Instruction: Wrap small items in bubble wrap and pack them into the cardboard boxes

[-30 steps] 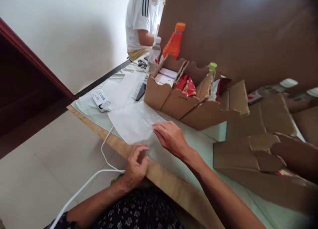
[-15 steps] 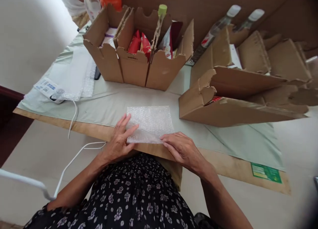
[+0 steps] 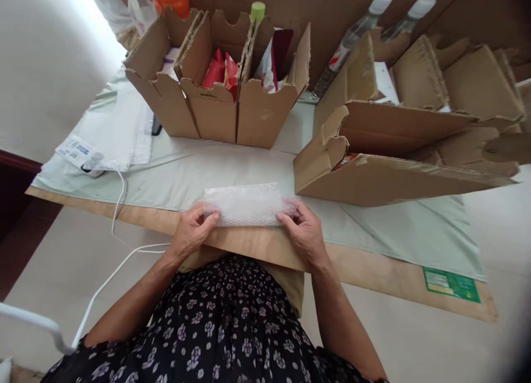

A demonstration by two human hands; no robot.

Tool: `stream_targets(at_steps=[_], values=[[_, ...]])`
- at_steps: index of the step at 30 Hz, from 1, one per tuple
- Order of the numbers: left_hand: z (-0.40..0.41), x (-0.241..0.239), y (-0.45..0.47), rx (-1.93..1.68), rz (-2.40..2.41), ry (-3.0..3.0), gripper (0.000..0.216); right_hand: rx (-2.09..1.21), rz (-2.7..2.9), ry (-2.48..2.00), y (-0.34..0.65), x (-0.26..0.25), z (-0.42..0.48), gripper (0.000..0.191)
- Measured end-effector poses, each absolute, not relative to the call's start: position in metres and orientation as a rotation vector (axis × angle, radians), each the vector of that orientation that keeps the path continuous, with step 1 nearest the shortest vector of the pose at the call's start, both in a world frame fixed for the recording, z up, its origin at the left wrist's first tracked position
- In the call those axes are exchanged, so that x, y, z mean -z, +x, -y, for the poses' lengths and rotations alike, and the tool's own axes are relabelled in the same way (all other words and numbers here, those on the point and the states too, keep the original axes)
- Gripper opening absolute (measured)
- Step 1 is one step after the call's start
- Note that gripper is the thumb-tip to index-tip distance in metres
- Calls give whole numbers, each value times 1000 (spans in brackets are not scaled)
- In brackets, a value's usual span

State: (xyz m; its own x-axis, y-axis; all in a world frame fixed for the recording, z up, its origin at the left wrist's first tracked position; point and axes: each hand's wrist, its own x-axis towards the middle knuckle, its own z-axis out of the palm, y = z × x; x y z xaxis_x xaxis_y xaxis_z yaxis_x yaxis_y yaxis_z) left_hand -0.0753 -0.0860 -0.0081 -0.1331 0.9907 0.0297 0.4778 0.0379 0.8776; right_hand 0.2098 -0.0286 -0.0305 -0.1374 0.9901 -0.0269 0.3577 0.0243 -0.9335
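Cloth-covered table [image 3: 178,175], near edge; bubble wrap piece [image 3: 243,206] stretched between both hands' fingers.

Largest first: slanted cardboard box [image 3: 406,178], beyond and right of the right fingers; three upright open boxes [image 3: 218,114] in a row, farther out, ahead of the fingers and slightly left; flat bubble wrap sheets [image 3: 120,125], well left of and beyond the left fingers; the held piece, lying crosswise, lower edge over the bare wooden strip; left hand [image 3: 192,228], thumb in front, fingers behind, pinching its left end; right hand [image 3: 305,228], same grip, right end; white printed packet [image 3: 78,151], far left of the left fingers; red packets [image 3: 219,73], middle upright box; yellow-green cap [image 3: 258,11], farthest beyond the fingers.
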Motion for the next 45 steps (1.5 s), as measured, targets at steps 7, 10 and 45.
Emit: stream_targets(at_steps=[7, 10, 45], values=[[73, 24, -76, -811, -2104, 1886, 15, -504, 1784, -1626, 192, 42, 20, 39], [75, 27, -75, -667, -2205, 1930, 20, -305, 1942, -1675, 191, 42, 14, 43], [124, 26, -36, -861, -1269, 2405, 45, -1696, 1192, -1512, 181, 18, 94, 61]])
